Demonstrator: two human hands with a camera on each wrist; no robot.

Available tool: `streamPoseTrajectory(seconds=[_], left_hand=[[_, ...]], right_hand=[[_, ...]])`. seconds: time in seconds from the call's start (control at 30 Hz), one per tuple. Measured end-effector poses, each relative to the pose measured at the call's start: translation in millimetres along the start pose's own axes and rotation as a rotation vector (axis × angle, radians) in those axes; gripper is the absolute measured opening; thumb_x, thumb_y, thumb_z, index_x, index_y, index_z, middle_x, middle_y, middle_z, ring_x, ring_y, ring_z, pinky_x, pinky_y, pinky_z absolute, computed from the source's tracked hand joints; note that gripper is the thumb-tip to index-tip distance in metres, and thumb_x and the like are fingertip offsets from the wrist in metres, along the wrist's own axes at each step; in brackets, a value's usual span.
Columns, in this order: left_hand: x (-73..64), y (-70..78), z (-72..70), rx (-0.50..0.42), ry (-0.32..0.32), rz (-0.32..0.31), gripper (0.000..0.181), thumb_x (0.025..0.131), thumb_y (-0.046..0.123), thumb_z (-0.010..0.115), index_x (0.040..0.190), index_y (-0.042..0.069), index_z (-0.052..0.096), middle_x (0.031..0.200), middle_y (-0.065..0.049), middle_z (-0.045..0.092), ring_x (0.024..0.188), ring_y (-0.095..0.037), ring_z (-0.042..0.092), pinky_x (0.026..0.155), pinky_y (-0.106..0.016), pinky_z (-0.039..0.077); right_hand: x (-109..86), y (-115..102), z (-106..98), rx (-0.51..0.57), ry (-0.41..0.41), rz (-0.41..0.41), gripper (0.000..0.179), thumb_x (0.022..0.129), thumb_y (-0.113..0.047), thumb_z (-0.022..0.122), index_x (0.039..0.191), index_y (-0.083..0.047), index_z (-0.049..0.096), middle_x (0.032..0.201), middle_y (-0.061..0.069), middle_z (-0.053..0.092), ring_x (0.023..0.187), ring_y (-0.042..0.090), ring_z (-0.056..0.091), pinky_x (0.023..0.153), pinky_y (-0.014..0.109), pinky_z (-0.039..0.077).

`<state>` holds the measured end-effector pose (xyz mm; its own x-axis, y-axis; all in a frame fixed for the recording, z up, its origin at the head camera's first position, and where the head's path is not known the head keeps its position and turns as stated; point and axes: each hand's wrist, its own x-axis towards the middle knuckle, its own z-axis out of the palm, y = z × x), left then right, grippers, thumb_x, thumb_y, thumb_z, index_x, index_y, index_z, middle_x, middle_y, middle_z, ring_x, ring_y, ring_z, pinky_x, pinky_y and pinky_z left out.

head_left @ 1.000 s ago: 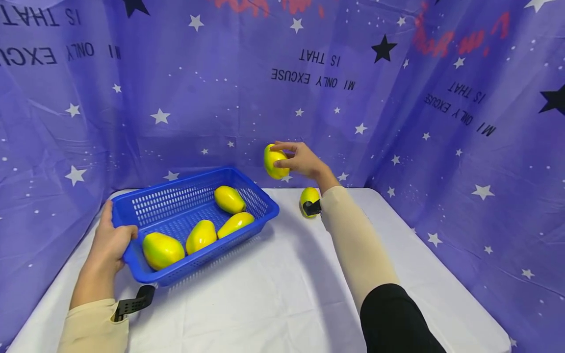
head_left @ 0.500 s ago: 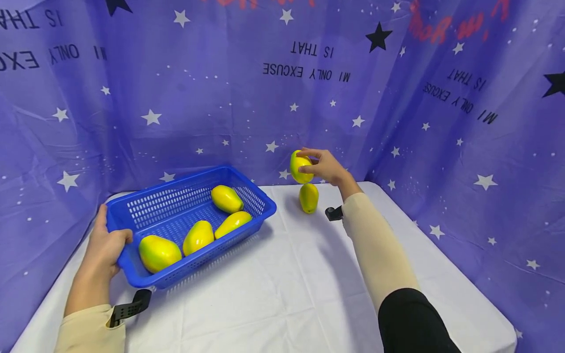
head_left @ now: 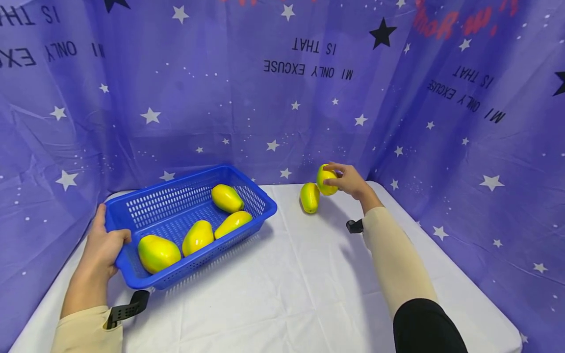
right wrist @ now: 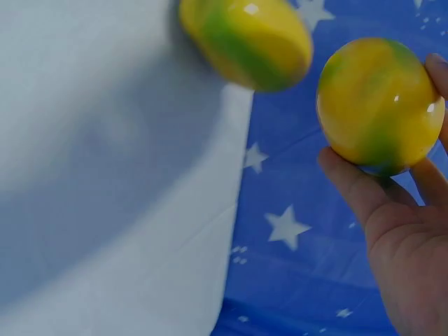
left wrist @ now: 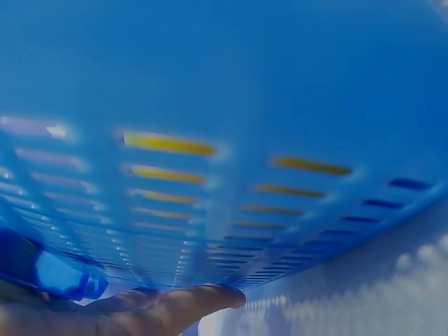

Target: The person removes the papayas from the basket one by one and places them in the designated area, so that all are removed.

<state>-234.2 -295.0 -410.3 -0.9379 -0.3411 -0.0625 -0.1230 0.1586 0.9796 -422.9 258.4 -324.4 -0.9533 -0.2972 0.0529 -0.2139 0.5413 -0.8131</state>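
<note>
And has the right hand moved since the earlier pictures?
Yes: the right hand has carried the held fruit rightward and lower, past the other fruit on the table.

A blue plastic basket with slotted sides [left wrist: 245,70] takes up most of the left wrist view, a plain solid band above and columns of narrow slots below. Yellow objects [left wrist: 168,145] show through two middle columns, their outlines hidden by the basket. In an upper slot farther left, a white star [left wrist: 56,131] appears. The left hand [left wrist: 133,315] lies along the basket's lower edge, one digit stretched rightward. Beyond the basket's lower right edge spreads a blurred white surface [left wrist: 392,294].
</note>
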Motion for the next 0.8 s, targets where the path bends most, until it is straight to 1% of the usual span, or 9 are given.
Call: streamPoseTrajectory(seconds=[0.13,0.17,0.23,0.37,0.4,0.43,0.57,0.67,0.8], left_hand=[[-0.4,0.8,1.0,-0.02,-0.01,0.004,0.099,0.075,-0.004,0.043,0.136,0.045,-0.019,0.148,-0.003,-0.023,0.125,-0.041,0.006,0.095,-0.055,0.023],[-1.3,1.4,1.1,-0.021,-0.011,0.003,0.099,0.076,-0.004,0.042,0.136,0.045,-0.019,0.148,-0.003,-0.023,0.124,-0.041,0.007,0.094,-0.054,0.024],[-2.1,1.6,1.0,-0.034,-0.021,0.006,0.099,0.076,-0.004,0.043,0.135,0.045,-0.019,0.148,-0.004,-0.024,0.124,-0.042,0.006,0.095,-0.055,0.023],[-0.3,-0.9,0.6,-0.026,-0.017,0.001,0.098,0.077,-0.004,0.043,0.135,0.046,-0.019,0.148,-0.004,-0.023,0.124,-0.042,0.009,0.095,-0.054,0.025],[1.1,-2.7,-0.1,-0.029,-0.018,0.001,0.099,0.076,-0.004,0.043,0.135,0.047,-0.019,0.148,-0.004,-0.023,0.124,-0.042,0.008,0.095,-0.054,0.024],[2.7,-4.4,-1.1,-0.018,-0.016,0.001,0.099,0.076,-0.004,0.043,0.134,0.047,-0.019,0.148,-0.003,-0.022,0.124,-0.041,0.009,0.095,-0.052,0.027],[12.8,-13.2,-4.7,0.011,-0.009,0.005,0.101,0.074,-0.003,0.045,0.134,0.049,-0.018,0.149,-0.001,-0.02,0.125,-0.04,0.01,0.091,-0.051,0.03],[20.9,-20.3,-6.5,-0.008,-0.012,0.009,0.103,0.074,-0.004,0.047,0.134,0.05,-0.016,0.149,0.0,-0.02,0.127,-0.041,0.009,0.093,-0.055,0.027],[25.2,-24.2,-7.9,-0.011,-0.012,0.011,0.103,0.074,-0.004,0.047,0.134,0.05,-0.017,0.149,0.001,-0.019,0.125,-0.04,0.01,0.091,-0.054,0.027]], right_hand=[[0.1,28,-5,-0.015,0.052,0.045,0.054,0.078,-0.015,0.069,0.129,-0.009,0.051,0.148,0.003,0.024,0.12,0.031,0.04,0.083,0.043,0.046],[1.2,35,-5,-0.023,0.067,0.054,0.053,0.078,-0.016,0.069,0.128,-0.01,0.052,0.147,0.002,0.026,0.119,0.03,0.04,0.083,0.043,0.046],[3.1,49,-6,-0.032,0.092,0.07,0.052,0.077,-0.017,0.07,0.127,-0.012,0.053,0.147,0.0,0.026,0.121,0.029,0.039,0.083,0.042,0.046],[4.5,72,-4,-0.079,0.103,0.111,0.052,0.077,-0.021,0.07,0.127,-0.016,0.053,0.146,0.002,0.026,0.124,0.03,0.036,0.085,0.043,0.044],[4.4,76,-3,-0.086,0.103,0.126,0.052,0.077,-0.021,0.07,0.126,-0.017,0.053,0.147,0.002,0.025,0.125,0.03,0.035,0.086,0.043,0.044],[4.2,80,-2,-0.102,0.103,0.14,0.052,0.077,-0.022,0.07,0.126,-0.018,0.053,0.146,0.003,0.026,0.125,0.031,0.034,0.088,0.043,0.042],[3.7,93,1,-0.153,0.094,0.16,0.052,0.077,-0.021,0.069,0.127,-0.017,0.053,0.146,0.007,0.027,0.127,0.034,0.031,0.094,0.045,0.037],[3.4,100,3,-0.171,0.09,0.176,0.05,0.079,-0.019,0.066,0.127,-0.015,0.053,0.146,0.009,0.027,0.128,0.035,0.027,0.097,0.047,0.032],[4.7,103,7,-0.187,0.104,0.197,0.05,0.079,-0.019,0.064,0.128,-0.016,0.053,0.146,0.009,0.025,0.131,0.035,0.02,0.101,0.05,0.025]])
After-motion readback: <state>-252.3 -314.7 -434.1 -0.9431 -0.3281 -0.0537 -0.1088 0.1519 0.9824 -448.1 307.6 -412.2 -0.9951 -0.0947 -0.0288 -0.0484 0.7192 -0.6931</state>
